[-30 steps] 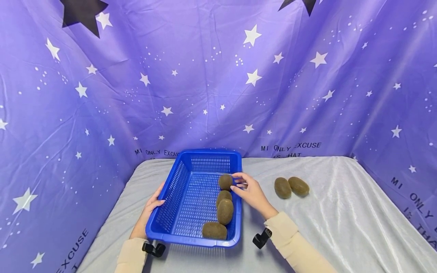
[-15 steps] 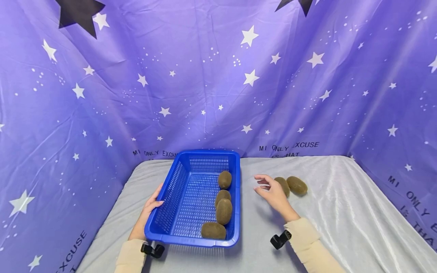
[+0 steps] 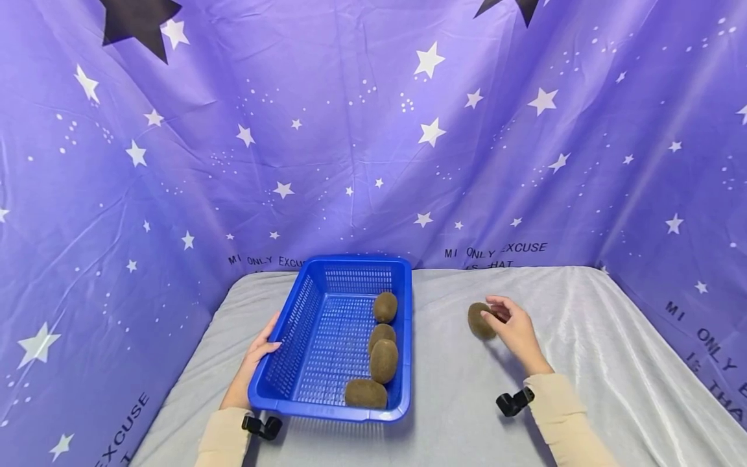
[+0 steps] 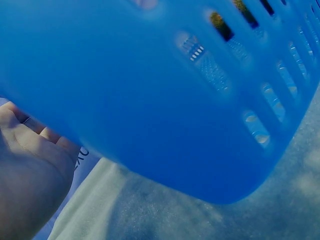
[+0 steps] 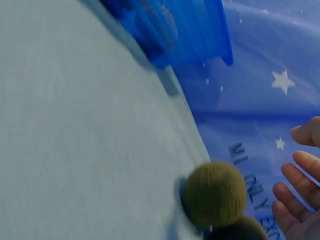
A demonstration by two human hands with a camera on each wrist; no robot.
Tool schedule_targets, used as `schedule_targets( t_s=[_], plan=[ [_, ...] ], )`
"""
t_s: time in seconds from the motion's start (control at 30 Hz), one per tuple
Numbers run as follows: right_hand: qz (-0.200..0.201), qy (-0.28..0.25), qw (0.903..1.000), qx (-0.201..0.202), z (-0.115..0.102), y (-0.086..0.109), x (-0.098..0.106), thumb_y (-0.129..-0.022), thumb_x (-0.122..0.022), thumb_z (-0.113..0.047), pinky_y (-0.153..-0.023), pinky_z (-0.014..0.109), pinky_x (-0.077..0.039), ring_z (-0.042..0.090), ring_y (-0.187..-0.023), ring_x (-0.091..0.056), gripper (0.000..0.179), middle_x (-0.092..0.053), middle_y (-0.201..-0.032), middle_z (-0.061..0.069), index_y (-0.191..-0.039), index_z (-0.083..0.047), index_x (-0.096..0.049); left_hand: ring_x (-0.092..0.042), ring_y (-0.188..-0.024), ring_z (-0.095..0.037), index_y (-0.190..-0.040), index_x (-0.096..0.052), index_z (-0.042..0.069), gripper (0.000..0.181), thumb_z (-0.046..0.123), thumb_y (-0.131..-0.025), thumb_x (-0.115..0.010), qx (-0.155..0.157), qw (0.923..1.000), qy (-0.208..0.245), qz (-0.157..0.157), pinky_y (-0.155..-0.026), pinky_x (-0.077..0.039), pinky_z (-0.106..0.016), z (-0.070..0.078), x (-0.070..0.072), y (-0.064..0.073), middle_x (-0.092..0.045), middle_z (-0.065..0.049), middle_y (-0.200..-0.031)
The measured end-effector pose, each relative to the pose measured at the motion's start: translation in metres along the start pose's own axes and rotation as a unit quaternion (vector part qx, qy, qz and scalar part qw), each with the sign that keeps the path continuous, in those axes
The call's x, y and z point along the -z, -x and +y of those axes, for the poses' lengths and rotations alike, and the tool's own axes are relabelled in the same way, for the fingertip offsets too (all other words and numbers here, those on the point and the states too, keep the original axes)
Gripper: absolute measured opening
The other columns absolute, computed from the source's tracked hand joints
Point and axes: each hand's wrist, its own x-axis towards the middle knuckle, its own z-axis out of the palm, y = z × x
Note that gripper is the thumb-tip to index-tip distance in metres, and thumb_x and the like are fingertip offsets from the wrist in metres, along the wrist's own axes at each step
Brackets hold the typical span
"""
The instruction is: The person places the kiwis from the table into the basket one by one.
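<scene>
A blue plastic basket [image 3: 332, 410] with slotted walls stands on the cloth, tilted a little toward me. My left hand [image 3: 258, 353] grips its left rim, thumb over the edge and fingers on the outside wall. Inside, along the right wall, lie several brown kiwis [image 3: 384, 362]. Over the cloth to the right, my right hand [image 3: 516, 331] hovers beside a kiwi [image 3: 480, 321], fingers loosely bent and holding nothing. A second kiwi [image 5: 240, 231] shows at the bottom of the right wrist view; the hand hides it in the head view.
Grey-white cloth [image 3: 443, 389] covers the table. A purple curtain with white stars [image 3: 350, 130] closes off the back and both sides, just behind the basket. A black wrist camera [image 3: 515, 402] hangs at the right cuff, another [image 3: 261, 428] at the left.
My right hand has left the kiwi at the basket's far right and moved right, over the two kiwis on the cloth. The left hand and basket have stayed put.
</scene>
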Motion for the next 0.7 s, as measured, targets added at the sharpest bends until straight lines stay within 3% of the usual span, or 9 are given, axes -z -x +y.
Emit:
schedule_targets(
  t_s=[0.07,0.17,0.27,0.37,0.5,0.7],
  plan=[
    [0.008,0.015,0.9998,-0.007,0.006,0.000,0.006,-0.087,-0.065,-0.011,-0.082,0.011,-0.044,0.030,-0.099,-0.061,0.034,-0.063,-0.111,0.024,-0.117,0.004,-0.059,-0.041,-0.131,-0.014,-0.143,0.017,-0.001,0.062,-0.017,-0.090,-0.012,-0.002,1.0000,0.000,-0.001,-0.104,-0.037,-0.028,-0.001,0.000,0.000,-0.038,0.005,-0.146],
    [0.030,0.033,0.9988,-0.019,0.014,-0.002,0.014,-0.086,-0.066,-0.010,-0.089,0.029,-0.045,0.037,-0.106,-0.057,0.037,-0.059,-0.116,0.024,-0.120,0.003,-0.058,-0.041,-0.131,-0.014,-0.142,0.019,-0.002,0.062,-0.017,-0.090,-0.012,-0.003,1.0000,0.004,-0.003,-0.104,-0.038,-0.028,-0.001,0.000,0.000,-0.039,0.005,-0.146],
    [0.056,0.046,0.9969,-0.032,0.022,-0.003,0.020,-0.083,-0.067,-0.009,-0.099,0.048,-0.037,0.042,-0.118,-0.047,0.041,-0.052,-0.126,0.024,-0.121,0.003,-0.056,-0.042,-0.130,-0.015,-0.142,0.020,-0.001,0.062,-0.017,-0.090,-0.011,-0.002,0.9999,0.013,-0.005,-0.103,-0.038,-0.029,-0.001,0.000,-0.001,-0.039,0.004,-0.146],
    [0.062,0.045,0.9959,-0.048,0.030,-0.003,0.023,-0.082,-0.068,-0.009,-0.104,0.055,-0.029,0.044,-0.126,-0.038,0.046,-0.046,-0.133,0.025,-0.124,0.005,-0.054,-0.042,-0.130,-0.015,-0.141,0.022,-0.002,0.062,-0.016,-0.090,-0.011,0.000,0.9999,0.013,-0.005,-0.103,-0.038,-0.029,-0.002,0.000,0.000,-0.039,0.005,-0.146],
    [0.044,0.028,0.9952,-0.083,0.037,-0.002,0.024,-0.084,-0.067,-0.011,-0.103,0.052,-0.031,0.044,-0.125,-0.037,0.054,-0.043,-0.134,0.029,-0.130,0.007,-0.047,-0.041,-0.130,-0.014,-0.139,0.024,-0.003,0.061,-0.016,-0.091,-0.011,0.001,0.9999,0.012,-0.002,-0.103,-0.038,-0.028,-0.002,0.000,0.000,-0.039,0.006,-0.146],
    [0.016,0.009,0.9919,-0.125,0.044,0.000,0.021,-0.085,-0.067,-0.013,-0.089,0.021,-0.035,0.035,-0.116,-0.045,0.060,-0.045,-0.131,0.030,-0.135,0.008,-0.040,-0.040,-0.132,-0.014,-0.141,0.020,-0.001,0.062,-0.017,-0.090,-0.010,-0.005,0.9998,0.019,-0.006,-0.105,-0.036,-0.029,-0.002,0.000,-0.001,-0.037,0.005,-0.147]
  ],
)
